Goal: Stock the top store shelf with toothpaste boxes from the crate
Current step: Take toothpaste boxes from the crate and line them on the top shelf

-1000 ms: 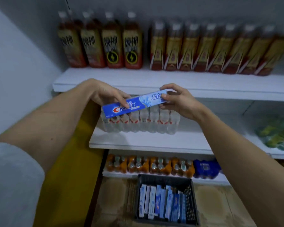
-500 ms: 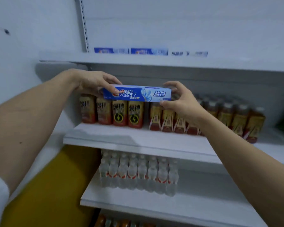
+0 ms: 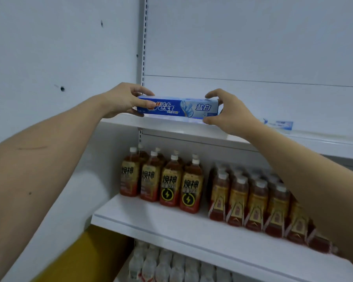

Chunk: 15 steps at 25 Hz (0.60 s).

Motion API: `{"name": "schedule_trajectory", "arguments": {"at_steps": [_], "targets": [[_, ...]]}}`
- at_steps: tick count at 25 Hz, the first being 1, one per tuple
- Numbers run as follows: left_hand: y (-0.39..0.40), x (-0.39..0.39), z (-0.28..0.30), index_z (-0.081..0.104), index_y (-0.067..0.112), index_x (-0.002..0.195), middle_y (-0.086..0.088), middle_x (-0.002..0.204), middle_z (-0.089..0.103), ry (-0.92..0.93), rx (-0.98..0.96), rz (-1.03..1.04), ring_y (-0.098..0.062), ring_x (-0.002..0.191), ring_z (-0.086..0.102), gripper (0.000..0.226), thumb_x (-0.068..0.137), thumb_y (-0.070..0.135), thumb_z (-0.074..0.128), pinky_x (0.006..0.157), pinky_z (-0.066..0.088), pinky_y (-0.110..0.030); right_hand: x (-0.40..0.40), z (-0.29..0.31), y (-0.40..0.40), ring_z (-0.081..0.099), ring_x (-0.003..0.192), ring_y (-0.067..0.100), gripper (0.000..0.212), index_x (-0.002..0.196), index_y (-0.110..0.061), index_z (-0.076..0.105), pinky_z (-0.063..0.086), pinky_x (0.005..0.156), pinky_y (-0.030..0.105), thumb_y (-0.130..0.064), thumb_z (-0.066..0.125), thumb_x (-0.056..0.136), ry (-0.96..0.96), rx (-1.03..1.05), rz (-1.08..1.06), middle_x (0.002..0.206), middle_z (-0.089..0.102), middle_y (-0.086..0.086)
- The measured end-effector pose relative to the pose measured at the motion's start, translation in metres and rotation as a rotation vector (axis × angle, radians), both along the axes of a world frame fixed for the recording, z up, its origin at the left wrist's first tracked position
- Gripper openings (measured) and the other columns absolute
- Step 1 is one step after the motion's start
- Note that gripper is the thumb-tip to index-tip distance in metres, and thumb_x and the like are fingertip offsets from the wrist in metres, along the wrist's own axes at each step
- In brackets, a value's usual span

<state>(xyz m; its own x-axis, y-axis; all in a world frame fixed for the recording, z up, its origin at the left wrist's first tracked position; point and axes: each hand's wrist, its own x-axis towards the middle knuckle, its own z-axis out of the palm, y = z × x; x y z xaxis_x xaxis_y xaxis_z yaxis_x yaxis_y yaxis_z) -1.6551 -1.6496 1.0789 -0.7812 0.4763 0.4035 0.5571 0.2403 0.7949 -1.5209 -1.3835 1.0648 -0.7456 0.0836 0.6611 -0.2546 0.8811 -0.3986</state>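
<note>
A long blue toothpaste box lies level, just over the front edge of the white top shelf. My left hand pinches its left end between thumb and fingers. My right hand grips its right end, with fingers curled above and thumb below. Whether the box rests on the shelf or on boxes behind it is unclear. Another toothpaste box lies flat on the shelf further right. The crate is out of view.
The shelf below holds brown tea bottles with yellow labels and a denser group of similar bottles to the right. Small water bottles stand on a lower shelf. A white wall closes the left side.
Both hands have lifted the toothpaste box from in front of the tea bottles up to the top shelf's front edge. The view has tilted upward and the crate has dropped out of sight.
</note>
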Motion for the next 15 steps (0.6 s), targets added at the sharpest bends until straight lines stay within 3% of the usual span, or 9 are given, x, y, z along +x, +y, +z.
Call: {"name": "schedule_trajectory", "arguments": {"at_steps": [4, 7, 9, 13, 15], "targets": [[-0.008, -0.064, 0.023, 0.061, 0.013, 0.116, -0.007, 0.107, 0.065, 0.137, -0.182, 0.086, -0.017, 0.092, 0.064, 0.040, 0.082, 0.025, 0.076, 0.073, 0.060, -0.032, -0.070, 0.022, -0.006, 0.052, 0.080, 0.017, 0.050, 0.124, -0.021, 0.055, 0.038, 0.059, 0.013, -0.012, 0.074, 0.079, -0.114, 0.127, -0.035, 0.106, 0.058, 0.002], [-0.010, -0.120, 0.031, 0.061, 0.013, 0.111, -0.008, 0.107, 0.062, 0.161, -0.314, 0.133, -0.019, 0.088, 0.064, 0.038, 0.080, 0.026, 0.079, 0.073, 0.059, -0.034, -0.130, 0.036, -0.013, 0.051, 0.071, 0.012, 0.022, 0.104, -0.016, 0.064, 0.038, 0.056, 0.017, -0.010, 0.069, 0.083, -0.175, 0.246, -0.082, 0.107, 0.063, 0.005], [-0.006, -0.154, 0.031, 0.059, 0.011, 0.109, -0.008, 0.110, 0.060, 0.129, -0.365, 0.117, -0.021, 0.091, 0.063, 0.037, 0.080, 0.023, 0.078, 0.075, 0.060, -0.038, -0.169, 0.048, -0.016, 0.051, 0.070, 0.008, 0.015, 0.097, -0.018, 0.066, 0.037, 0.055, 0.018, -0.008, 0.064, 0.086, -0.142, 0.279, -0.114, 0.106, 0.065, 0.006], [0.011, -0.208, 0.031, 0.054, 0.011, 0.110, -0.006, 0.114, 0.056, 0.081, -0.448, 0.070, -0.019, 0.091, 0.062, 0.036, 0.083, 0.019, 0.076, 0.073, 0.060, -0.036, -0.233, 0.061, -0.018, 0.065, 0.078, 0.026, 0.032, 0.121, -0.019, 0.060, 0.052, 0.059, 0.025, -0.021, 0.066, 0.090, -0.352, 0.325, -0.138, 0.116, 0.060, 0.003], [0.020, -0.230, 0.036, 0.054, 0.012, 0.107, -0.007, 0.114, 0.057, 0.055, -0.492, 0.056, -0.021, 0.094, 0.063, 0.033, 0.083, 0.020, 0.075, 0.077, 0.060, -0.039, -0.258, 0.067, -0.018, 0.066, 0.075, 0.025, 0.036, 0.129, -0.020, 0.055, 0.057, 0.059, 0.028, -0.024, 0.061, 0.094, -0.508, 0.347, -0.156, 0.121, 0.060, 0.005]]}}
